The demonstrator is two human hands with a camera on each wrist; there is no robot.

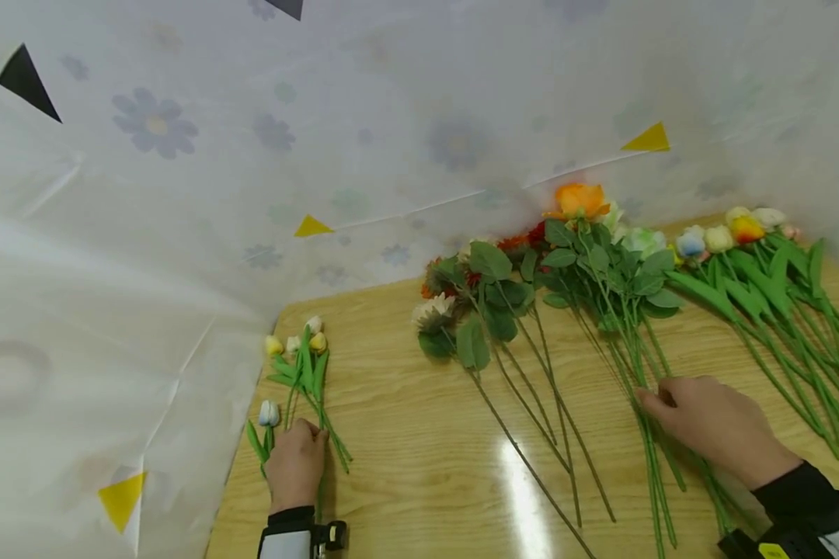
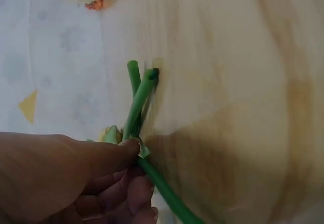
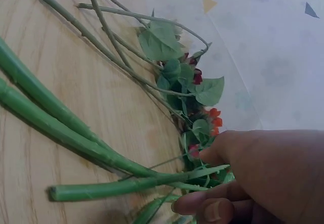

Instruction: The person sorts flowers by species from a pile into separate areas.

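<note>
While both hands lie low on a wooden table (image 1: 405, 435), each one has hold of flower stems. The left hand (image 1: 295, 464) rests knuckles-up near the table's left edge, its fingers curled and its thumb pressed down on a few thin green stems; the left wrist view shows the thumb (image 2: 109, 153) pinning those stems (image 2: 139, 100) against the curled fingers, with two cut ends sticking out just past the thumb. Those stems belong to a small bunch of tulips (image 1: 301, 353), whose yellow and white buds lie just beyond the left hand's fingertips, and one pale blue bud (image 1: 269, 412) lies right beside the hand. The right hand (image 1: 713, 425) lies well apart from the left one, fingers bent and closed around the stems of a leafy bunch of roses (image 1: 604, 264), whose orange and white blooms lie far past its fingertips by a flowered plastic sheet (image 1: 322, 140). In the right wrist view, its thumb and fingers (image 3: 212, 209) pinch thick green stems (image 3: 101, 186). Between the two hands lies a loose bunch of red and cream flowers (image 1: 471, 299). On the right hand's outer side lies another row of tulips (image 1: 762, 272), touched by neither hand.
</note>
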